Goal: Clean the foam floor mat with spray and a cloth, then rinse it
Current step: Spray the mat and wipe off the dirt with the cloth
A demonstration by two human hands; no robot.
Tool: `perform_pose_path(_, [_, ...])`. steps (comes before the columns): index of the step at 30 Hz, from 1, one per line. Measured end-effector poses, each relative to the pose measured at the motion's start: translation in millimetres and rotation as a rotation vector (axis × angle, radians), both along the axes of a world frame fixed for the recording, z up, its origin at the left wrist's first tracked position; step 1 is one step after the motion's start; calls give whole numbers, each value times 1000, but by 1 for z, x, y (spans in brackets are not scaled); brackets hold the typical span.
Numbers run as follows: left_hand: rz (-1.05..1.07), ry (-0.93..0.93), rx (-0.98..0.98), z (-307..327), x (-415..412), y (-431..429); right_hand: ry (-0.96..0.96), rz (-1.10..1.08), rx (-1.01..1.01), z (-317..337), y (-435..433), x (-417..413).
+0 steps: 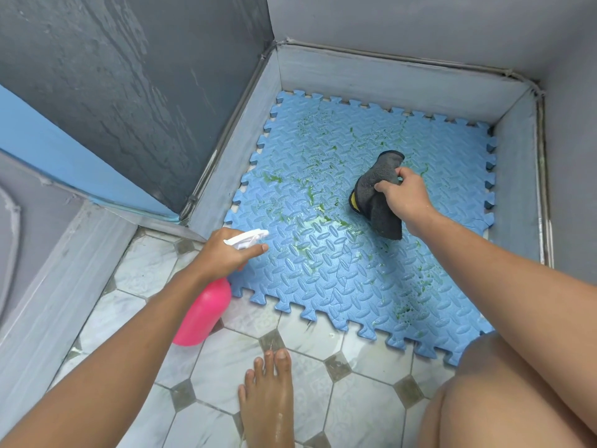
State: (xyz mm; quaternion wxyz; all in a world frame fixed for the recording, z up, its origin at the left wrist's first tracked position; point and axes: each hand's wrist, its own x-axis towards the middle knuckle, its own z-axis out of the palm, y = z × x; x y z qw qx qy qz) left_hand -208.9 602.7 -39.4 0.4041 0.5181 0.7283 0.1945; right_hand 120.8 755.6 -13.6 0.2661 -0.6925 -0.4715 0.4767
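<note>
The left hand [223, 250] grips a spray bottle [202, 310], its pink plastic body slanting down toward the person and its white nozzle [247, 239] aimed ahead across the foam mat [323, 270]. The right hand [405, 198], well apart, clutches a bunched dark grey cloth [378, 192] with a yellow tag, hanging lengthwise just over the mat. This blue, diamond-embossed mat with jigsaw edges lies beneath both hands, smeared green, on the tiled floor [226, 367].
</note>
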Motion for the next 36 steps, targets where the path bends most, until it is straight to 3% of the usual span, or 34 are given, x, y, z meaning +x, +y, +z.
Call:
perform_pose_path(3, [15, 49, 67, 3, -2, 5, -10, -6, 6, 0, 0, 1])
perform_pose_path(9, [236, 184, 48, -3, -6, 3, -53, 20, 36, -1, 1, 1])
perform_pose_path(19, [287, 259, 53, -1, -11, 3, -96, 77, 42, -9, -1, -5])
perform_pose_path(29, [86, 0, -92, -3, -9, -6, -95, 99, 120, -9, 0, -6])
perform_pose_path(36, [-162, -35, -229, 2, -23, -11, -125, 161, 213, -15, -4, -14])
